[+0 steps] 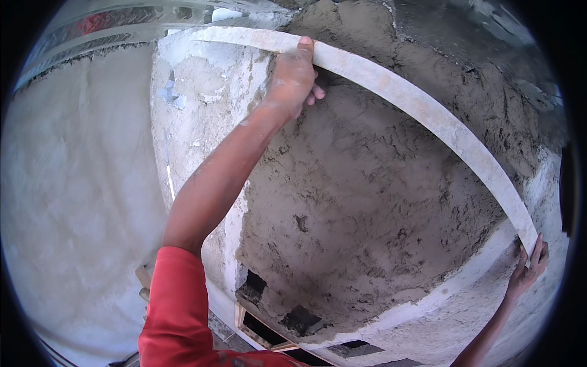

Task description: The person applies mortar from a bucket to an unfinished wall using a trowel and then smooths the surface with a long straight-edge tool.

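Observation:
A long pale straightedge (397,88), bent into an arc by the lens, lies across rough wet mortar (367,183) on the wall. My left hand (295,78) is closed on it toward its upper left part, thumb over the face and fingertips showing below the edge. At the far right, my right hand (529,269) grips the lower end, its fingers on both sides of the bar. Mortar smears mark my left wrist and hand. The straightedge covers part of the mortar.
Lighter, hardened strips border the mortar, one on the left (235,226) and one at the lower right (422,309). Dark square holes (301,320) open near the bottom, beside a wooden frame (263,330). A smooth grey wall (79,183) stands on the left.

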### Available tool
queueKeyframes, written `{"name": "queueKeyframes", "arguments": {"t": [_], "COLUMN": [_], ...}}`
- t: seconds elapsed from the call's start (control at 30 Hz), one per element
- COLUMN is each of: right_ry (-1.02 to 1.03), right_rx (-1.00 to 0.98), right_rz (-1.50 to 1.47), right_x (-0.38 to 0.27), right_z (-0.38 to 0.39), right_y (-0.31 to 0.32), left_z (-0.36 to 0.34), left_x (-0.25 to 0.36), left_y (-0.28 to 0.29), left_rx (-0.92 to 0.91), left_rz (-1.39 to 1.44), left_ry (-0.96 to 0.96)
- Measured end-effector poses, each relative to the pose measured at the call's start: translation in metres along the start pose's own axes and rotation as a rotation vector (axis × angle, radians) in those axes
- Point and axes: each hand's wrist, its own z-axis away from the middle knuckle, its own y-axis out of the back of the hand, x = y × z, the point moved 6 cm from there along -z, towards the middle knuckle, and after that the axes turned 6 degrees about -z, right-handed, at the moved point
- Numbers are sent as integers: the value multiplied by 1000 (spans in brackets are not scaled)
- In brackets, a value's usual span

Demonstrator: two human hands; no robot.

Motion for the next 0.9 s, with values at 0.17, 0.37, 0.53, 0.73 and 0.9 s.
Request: {"name": "queueKeyframes", "arguments": {"t": [0.17,0.37,0.53,0.73,0.9], "right_ry": [16,200,83,87,116], "right_rx": [-113,-160,-82,-53,-109], "right_rz": [-49,-8,57,9,14], "right_x": [13,11,11,12,17], "right_z": [23,60,42,2,20], "right_y": [-5,11,-3,-4,-4], "left_z": [22,77,25,-3,19], "left_x": [-21,-60,-13,31,-13], "left_y": [-3,-13,-14,-6,-8], "left_rx": [49,31,100,133,226], "left_rz": [24,131,124,23,81], "left_ry": [146,188,20,-12,139]}}
